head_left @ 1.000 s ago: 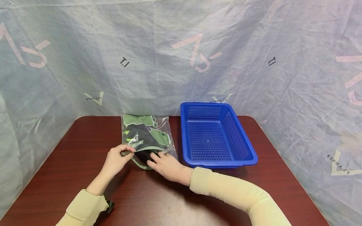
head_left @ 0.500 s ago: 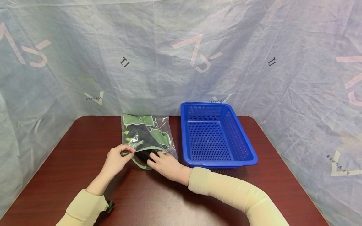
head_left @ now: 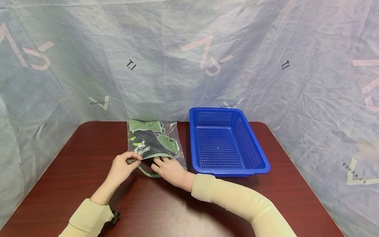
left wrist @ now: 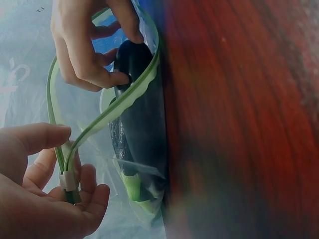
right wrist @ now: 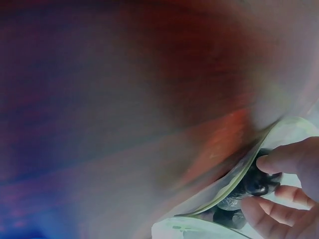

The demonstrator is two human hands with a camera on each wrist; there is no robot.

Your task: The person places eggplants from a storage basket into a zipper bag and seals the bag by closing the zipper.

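Note:
A clear zip bag (head_left: 168, 141) printed with green cartoon figures lies on the table, its mouth spread towards me. Inside are dark eggplants (left wrist: 143, 119), with green stem ends deep in the bag. My left hand (head_left: 122, 166) pinches the left corner of the mouth, by the pale zip slider (left wrist: 67, 180). My right hand (head_left: 171, 171) reaches through the mouth, and its thumb and fingers grip the near end of one eggplant. In the right wrist view, the rounded end of that eggplant (right wrist: 257, 180) shows between thumb and fingers, with another dark end beside it.
A blue plastic basket (head_left: 193, 144) with perforated walls stands right of the bag. Both rest on a reddish-brown wooden table (head_left: 165, 210). A grey printed cloth (head_left: 165, 82) hangs behind and at the sides.
My right hand has shifted slightly left and farther into the bag's mouth. The left hand keeps its pinch on the corner; the basket stays where it was.

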